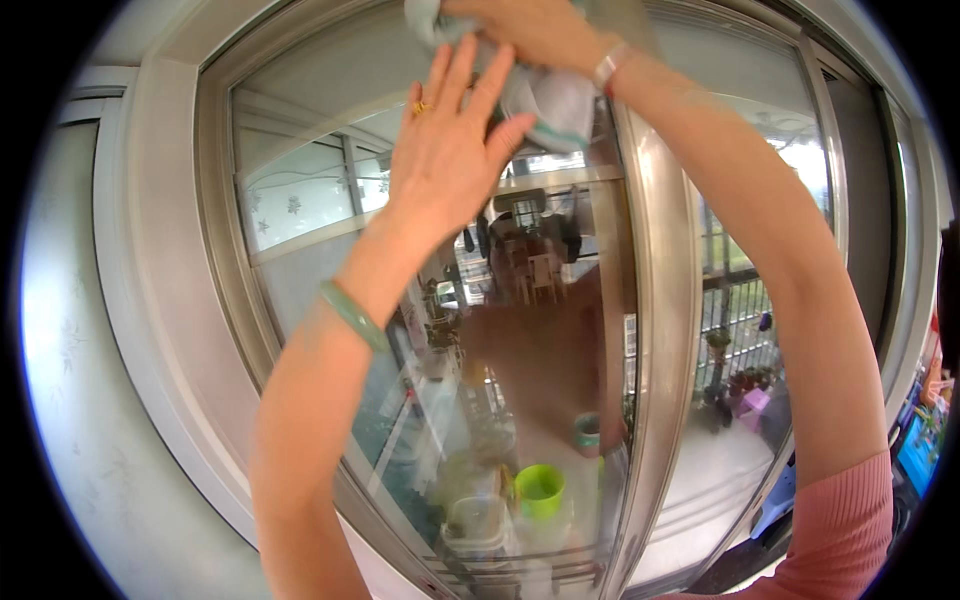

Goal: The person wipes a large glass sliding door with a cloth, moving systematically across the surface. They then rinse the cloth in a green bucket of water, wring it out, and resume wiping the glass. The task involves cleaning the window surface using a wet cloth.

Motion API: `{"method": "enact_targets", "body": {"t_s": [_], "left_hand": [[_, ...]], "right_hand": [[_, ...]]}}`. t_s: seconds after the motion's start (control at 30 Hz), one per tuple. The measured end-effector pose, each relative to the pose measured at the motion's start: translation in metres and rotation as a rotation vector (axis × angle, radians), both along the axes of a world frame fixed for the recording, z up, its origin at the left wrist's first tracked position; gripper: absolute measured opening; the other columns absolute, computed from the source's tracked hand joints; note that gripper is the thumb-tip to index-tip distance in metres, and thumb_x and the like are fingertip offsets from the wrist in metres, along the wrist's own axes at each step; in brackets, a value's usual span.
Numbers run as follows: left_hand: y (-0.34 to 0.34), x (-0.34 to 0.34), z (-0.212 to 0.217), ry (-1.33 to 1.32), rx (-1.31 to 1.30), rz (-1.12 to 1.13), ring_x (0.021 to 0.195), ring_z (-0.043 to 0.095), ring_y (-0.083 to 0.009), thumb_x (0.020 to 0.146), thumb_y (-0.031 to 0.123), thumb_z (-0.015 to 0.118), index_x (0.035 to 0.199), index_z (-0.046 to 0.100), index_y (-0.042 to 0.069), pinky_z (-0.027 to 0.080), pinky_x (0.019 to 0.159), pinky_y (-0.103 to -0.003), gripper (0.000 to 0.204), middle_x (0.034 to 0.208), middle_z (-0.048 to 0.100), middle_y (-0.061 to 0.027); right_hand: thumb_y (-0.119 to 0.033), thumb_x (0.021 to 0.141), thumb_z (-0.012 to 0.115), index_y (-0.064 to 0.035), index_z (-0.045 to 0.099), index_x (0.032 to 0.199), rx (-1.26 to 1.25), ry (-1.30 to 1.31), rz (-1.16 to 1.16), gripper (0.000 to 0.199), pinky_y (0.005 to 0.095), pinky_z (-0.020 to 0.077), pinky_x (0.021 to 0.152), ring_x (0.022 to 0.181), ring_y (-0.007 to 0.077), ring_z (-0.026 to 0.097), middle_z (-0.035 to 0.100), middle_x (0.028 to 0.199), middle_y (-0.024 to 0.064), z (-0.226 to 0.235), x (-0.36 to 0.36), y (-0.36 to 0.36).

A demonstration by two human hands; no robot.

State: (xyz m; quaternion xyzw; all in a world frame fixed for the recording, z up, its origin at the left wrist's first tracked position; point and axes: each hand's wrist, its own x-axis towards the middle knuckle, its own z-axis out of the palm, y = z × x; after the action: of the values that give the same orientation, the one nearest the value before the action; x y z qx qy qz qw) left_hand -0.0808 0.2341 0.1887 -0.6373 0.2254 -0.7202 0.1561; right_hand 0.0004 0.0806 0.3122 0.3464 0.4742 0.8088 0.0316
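High up in front of me, my right hand presses a pale cloth with a teal edge against the upper glass pane. Its fingers are partly hidden and slightly blurred, and the cloth bunches out on both sides of it. Just below and to the left, my left hand is raised before the same pane, fingers spread, with nothing in it. A yellow ring is on one finger and a green bangle sits on that forearm. Whether the left palm touches the glass, I cannot tell.
A metal upright divides this pane from the one at the right. Behind the glass stand a bright green pot and a clear plastic container. A frosted panel is at the left; colourful items lie at the far right.
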Motion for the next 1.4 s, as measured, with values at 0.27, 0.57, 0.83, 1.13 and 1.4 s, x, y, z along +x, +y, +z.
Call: {"method": "enact_targets", "body": {"t_s": [0.27,0.57,0.83,1.13,1.4], "left_hand": [[0.023,-0.042,0.009,-0.007,-0.113,0.07,0.148,0.027,-0.042,0.102,0.038,0.05,0.152,0.042,0.02,0.025,0.117,-0.058,0.054,0.161,0.029,-0.0182],[0.045,-0.049,-0.178,0.17,-0.143,0.189,0.146,0.027,-0.0484,0.09,0.032,0.071,0.154,0.04,0.012,0.032,0.113,-0.055,0.074,0.163,0.023,-0.0232],[0.045,-0.045,-0.147,0.189,-0.091,0.139,0.147,0.027,-0.0457,0.085,0.001,0.066,0.149,0.047,0.039,0.03,0.111,-0.066,0.077,0.163,0.025,-0.0178],[0.087,-0.03,-0.049,-0.022,-0.123,0.169,0.147,0.025,-0.0481,0.079,-0.012,0.058,0.154,0.039,0.024,0.031,0.114,-0.062,0.086,0.162,0.027,-0.0196],[0.189,-0.081,0.15,-0.166,-0.019,0.499,0.139,0.04,-0.045,0.091,0.005,0.058,0.154,0.039,0.018,0.035,0.113,-0.051,0.067,0.152,0.041,-0.0247]], "right_hand": [[-0.027,0.082,0.068,-0.0074,0.062,0.124,-0.172,0.271,0.077,0.046,0.051,0.0379,0.103,0.127,0.0277,0.053,0.058,0.134,0.011,-0.024,0.011,0.057],[-0.032,0.078,0.078,-0.006,0.041,0.148,-0.759,0.291,-0.058,0.083,0.0564,0.0117,0.125,0.152,0.0318,0.019,0.033,0.159,0.0144,-0.213,-0.018,0.034],[-0.041,0.069,0.08,-0.0313,0.06,0.128,-0.485,0.365,-0.121,0.064,0.0599,0.0303,0.114,0.144,0.0316,0.038,0.045,0.152,0.0049,-0.229,-0.026,-0.021],[-0.012,0.082,0.065,-0.0287,0.063,0.124,-0.161,0.002,-0.133,0.045,0.0458,0.0421,0.104,0.138,0.023,0.044,0.052,0.144,0.0001,-0.133,-0.018,0.032],[-0.017,0.082,0.067,-0.015,0.061,0.123,-0.032,0.066,0.252,0.042,0.0511,0.0427,0.1,0.125,0.0337,0.051,0.057,0.131,0.0107,0.016,-0.04,0.162]]}}
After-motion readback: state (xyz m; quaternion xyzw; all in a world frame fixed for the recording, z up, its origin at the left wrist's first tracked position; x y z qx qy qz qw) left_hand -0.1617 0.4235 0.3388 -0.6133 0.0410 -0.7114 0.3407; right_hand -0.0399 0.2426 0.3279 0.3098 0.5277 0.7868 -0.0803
